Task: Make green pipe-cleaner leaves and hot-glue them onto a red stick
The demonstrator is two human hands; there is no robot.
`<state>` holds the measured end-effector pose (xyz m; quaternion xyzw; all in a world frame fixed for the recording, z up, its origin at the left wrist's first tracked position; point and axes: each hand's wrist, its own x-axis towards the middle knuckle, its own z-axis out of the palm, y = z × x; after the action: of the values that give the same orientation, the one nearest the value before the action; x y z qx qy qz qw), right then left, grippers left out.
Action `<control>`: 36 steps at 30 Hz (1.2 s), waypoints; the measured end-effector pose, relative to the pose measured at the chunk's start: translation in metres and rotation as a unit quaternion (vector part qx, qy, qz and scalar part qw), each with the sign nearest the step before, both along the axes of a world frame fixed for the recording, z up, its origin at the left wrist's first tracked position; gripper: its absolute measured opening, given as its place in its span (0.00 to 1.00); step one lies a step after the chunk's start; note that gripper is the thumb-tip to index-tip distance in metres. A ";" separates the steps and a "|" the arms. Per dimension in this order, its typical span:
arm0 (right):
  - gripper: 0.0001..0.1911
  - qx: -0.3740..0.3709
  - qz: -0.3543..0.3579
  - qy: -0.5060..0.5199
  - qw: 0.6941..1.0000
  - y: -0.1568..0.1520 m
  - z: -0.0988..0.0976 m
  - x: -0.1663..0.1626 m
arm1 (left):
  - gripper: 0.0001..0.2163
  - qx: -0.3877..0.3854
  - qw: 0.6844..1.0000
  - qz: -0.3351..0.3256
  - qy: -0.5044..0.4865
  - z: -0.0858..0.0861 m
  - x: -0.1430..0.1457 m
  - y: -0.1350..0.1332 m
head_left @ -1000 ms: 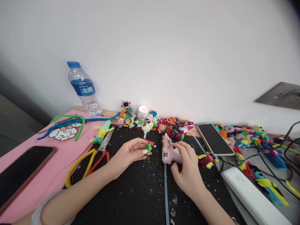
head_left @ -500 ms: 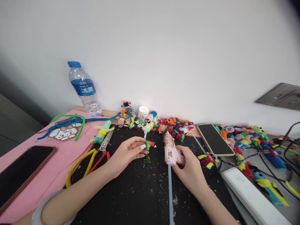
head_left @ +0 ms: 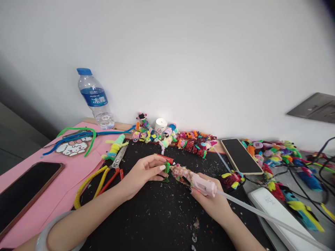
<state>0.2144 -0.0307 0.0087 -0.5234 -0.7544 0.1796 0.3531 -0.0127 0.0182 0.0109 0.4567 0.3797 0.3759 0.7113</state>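
Observation:
My left hand [head_left: 142, 171] pinches a small green pipe-cleaner piece [head_left: 166, 167] over the black mat [head_left: 157, 216]. My right hand [head_left: 209, 202] grips a pink glue gun [head_left: 195, 179], its nozzle pointing left and touching the green piece. A clear glue stick [head_left: 261, 218] juts out of the gun's back toward the lower right. A red marker [head_left: 164, 158] lies just behind the green piece.
Scissors with yellow-wrapped handles [head_left: 104, 174] lie to the left. A water bottle [head_left: 95, 99], a lit candle [head_left: 160, 124] and rows of small pipe-cleaner figures [head_left: 193, 141] line the wall. Phones [head_left: 239, 156] [head_left: 23, 191], a white power strip [head_left: 282, 219] and cables lie around.
My right hand picked up the glue gun from the mat and turned it sideways, bringing its nozzle to the green piece. My left hand stayed in place.

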 end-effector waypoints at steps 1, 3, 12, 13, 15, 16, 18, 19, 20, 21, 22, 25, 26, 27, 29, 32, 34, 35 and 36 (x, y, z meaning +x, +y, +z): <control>0.09 0.016 -0.006 -0.005 1.000 -0.001 -0.002 0.001 | 0.11 -0.002 1.000 0.000 -0.002 0.000 0.000 0.000; 0.09 0.039 -0.015 -0.011 0.999 -0.002 -0.007 0.003 | 0.11 -0.011 1.000 -0.003 -0.008 -0.001 0.000 0.000; 0.10 0.066 -0.014 -0.019 0.998 -0.002 -0.013 0.005 | 0.09 -0.021 0.999 -0.015 -0.021 0.000 0.000 0.000; 0.10 0.067 -0.013 -0.020 0.997 -0.002 -0.013 0.004 | 0.08 -0.020 0.999 -0.016 -0.021 -0.001 0.000 0.000; 0.10 0.068 -0.011 -0.021 0.997 -0.001 -0.012 0.004 | 0.08 -0.020 0.999 -0.015 -0.020 -0.001 0.000 0.000; 0.10 0.067 -0.011 -0.021 0.997 -0.001 -0.013 0.004 | 0.08 -0.021 0.999 -0.013 -0.019 -0.001 0.000 0.000; 0.10 0.062 -0.011 -0.023 0.998 -0.001 -0.013 0.004 | 0.08 -0.022 1.000 -0.009 -0.020 -0.001 0.000 0.000; 0.10 0.059 -0.011 -0.024 0.998 -0.001 -0.014 0.005 | 0.08 -0.021 1.000 -0.008 -0.021 -0.001 0.000 0.000; 0.10 0.057 -0.013 -0.025 0.998 -0.001 -0.014 0.005 | 0.08 -0.020 1.000 -0.007 -0.022 -0.001 0.000 0.000; 0.09 0.056 -0.015 -0.026 0.998 -0.001 -0.014 0.005 | 0.08 -0.019 1.000 -0.007 -0.022 -0.001 0.000 0.000; 0.09 0.054 -0.018 -0.027 0.998 -0.002 -0.015 0.005 | 0.08 -0.018 1.000 -0.007 -0.022 -0.001 0.000 0.000; 0.09 0.035 -0.032 -0.035 0.998 -0.003 -0.014 0.005 | 0.07 -0.014 1.000 -0.004 -0.020 -0.002 0.000 0.001; 0.09 0.025 -0.035 -0.040 0.998 -0.003 -0.013 0.005 | 0.07 -0.012 1.000 -0.003 -0.020 -0.002 -0.001 0.001; 0.09 0.015 -0.036 -0.044 0.998 -0.003 -0.013 0.005 | 0.07 -0.011 1.000 -0.002 -0.019 -0.002 -0.001 0.001; 0.09 0.006 -0.034 -0.047 0.998 -0.003 -0.012 0.005 | 0.07 -0.007 1.000 -0.001 -0.017 -0.002 -0.001 0.000; 0.09 0.009 -0.030 -0.043 0.999 -0.003 -0.013 0.005 | 0.08 0.001 1.000 -0.001 -0.016 -0.001 -0.001 0.000; 0.10 0.007 -0.026 -0.041 0.999 -0.003 -0.015 0.006 | 0.08 0.006 1.000 0.001 -0.017 -0.001 -0.001 0.000; 0.10 0.005 -0.023 -0.042 0.999 -0.003 -0.016 0.006 | 0.08 0.007 1.000 0.003 -0.018 -0.001 -0.001 0.000; 0.10 0.001 -0.020 -0.042 0.999 -0.004 -0.016 0.006 | 0.08 0.008 1.000 0.005 -0.018 -0.001 -0.001 0.000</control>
<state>0.2207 -0.0344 -0.0075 -0.5452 -0.7581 0.1491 0.3253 -0.0136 0.0180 0.0097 0.4534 0.3658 0.3908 0.7127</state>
